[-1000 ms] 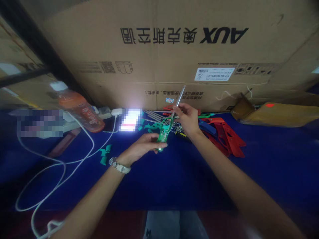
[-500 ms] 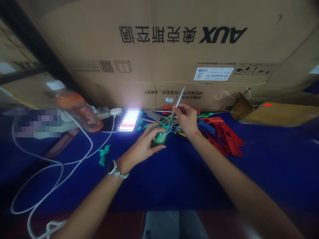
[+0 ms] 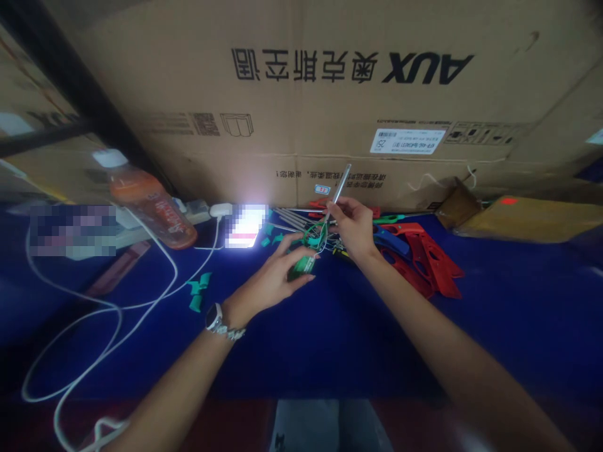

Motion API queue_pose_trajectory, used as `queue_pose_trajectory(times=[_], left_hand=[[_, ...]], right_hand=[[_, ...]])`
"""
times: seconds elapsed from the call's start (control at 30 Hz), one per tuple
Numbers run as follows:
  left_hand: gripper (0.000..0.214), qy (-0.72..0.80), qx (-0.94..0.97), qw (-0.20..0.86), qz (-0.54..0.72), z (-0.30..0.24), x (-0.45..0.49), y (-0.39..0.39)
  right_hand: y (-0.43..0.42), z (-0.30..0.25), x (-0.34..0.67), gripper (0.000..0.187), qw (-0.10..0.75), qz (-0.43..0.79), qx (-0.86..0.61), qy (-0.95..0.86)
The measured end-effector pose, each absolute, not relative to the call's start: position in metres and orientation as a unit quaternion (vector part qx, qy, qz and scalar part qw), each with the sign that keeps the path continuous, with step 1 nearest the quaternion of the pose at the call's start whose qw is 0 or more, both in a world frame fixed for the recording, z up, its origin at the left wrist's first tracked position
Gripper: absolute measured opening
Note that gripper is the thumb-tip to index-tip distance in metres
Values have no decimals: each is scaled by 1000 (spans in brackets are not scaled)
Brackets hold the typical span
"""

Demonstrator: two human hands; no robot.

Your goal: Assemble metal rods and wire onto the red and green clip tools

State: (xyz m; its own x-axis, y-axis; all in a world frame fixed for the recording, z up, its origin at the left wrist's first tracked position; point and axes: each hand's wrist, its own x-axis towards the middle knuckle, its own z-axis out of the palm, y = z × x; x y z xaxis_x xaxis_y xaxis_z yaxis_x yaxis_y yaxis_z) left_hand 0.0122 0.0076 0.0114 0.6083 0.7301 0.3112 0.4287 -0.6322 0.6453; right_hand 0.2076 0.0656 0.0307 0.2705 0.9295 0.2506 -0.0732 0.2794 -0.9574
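My left hand (image 3: 271, 279) grips a small green plastic piece (image 3: 302, 265) between thumb and fingers, just above the blue table cover (image 3: 301, 339). A watch sits on that wrist. My right hand (image 3: 354, 225) pinches a thin silver metal rod (image 3: 340, 186) that slants up and to the right, its lower end meeting green wire loops (image 3: 315, 237) above the green piece. The two hands are close together at the table's middle back.
A big cardboard box (image 3: 330, 94) walls off the back. Red plastic parts (image 3: 424, 254) lie right of my hands, more rods (image 3: 289, 218) and green bits (image 3: 198, 292) to the left. An orange drink bottle (image 3: 148, 204), a power strip, white cables (image 3: 94, 326) and a glowing screen (image 3: 245, 227) are at left.
My left hand turned palm-down over the green piece and shifted slightly up toward my right hand. My right hand and the rod stayed almost still.
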Motion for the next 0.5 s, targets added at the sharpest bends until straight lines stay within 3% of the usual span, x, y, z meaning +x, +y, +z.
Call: queue_pose_trajectory(times=[0.5], left_hand=[[26,343,868,223,280,6,13,8]], right_hand=[[68,29,204,31,649,381,-470,-462]])
